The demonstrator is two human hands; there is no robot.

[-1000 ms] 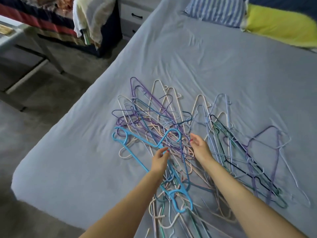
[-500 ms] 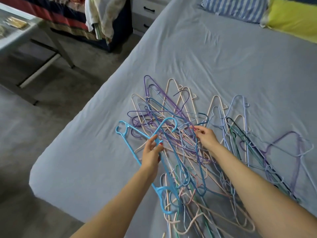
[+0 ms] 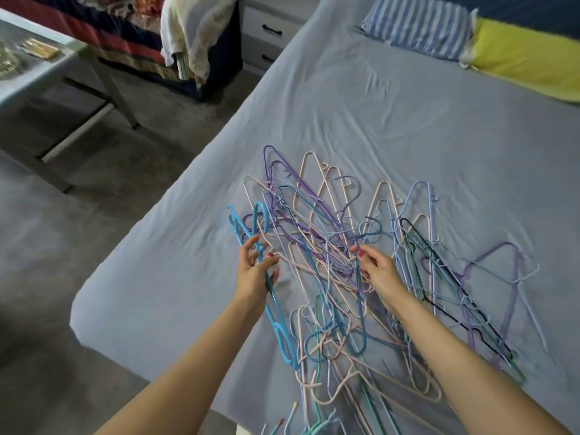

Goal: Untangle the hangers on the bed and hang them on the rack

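Left arm: bare, reaching from near left toward the far side.
Left hand (image 3: 255, 273): grip curled round the blue hanger (image 3: 276, 312), thumb on top.
Right arm: bare, reaching from near right.
Right hand (image 3: 378, 273): fingertips pinching into the tangle.

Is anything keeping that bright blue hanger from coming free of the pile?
Hard to tell. The left hand grips the bright blue hanger at the pile's left edge; its lower end lies among pale tangled hangers, which may snag it.

Grey-sheeted bed (image 3: 361, 120) bears tangled hangers (image 3: 339, 262), two pillows (image 3: 470, 42).
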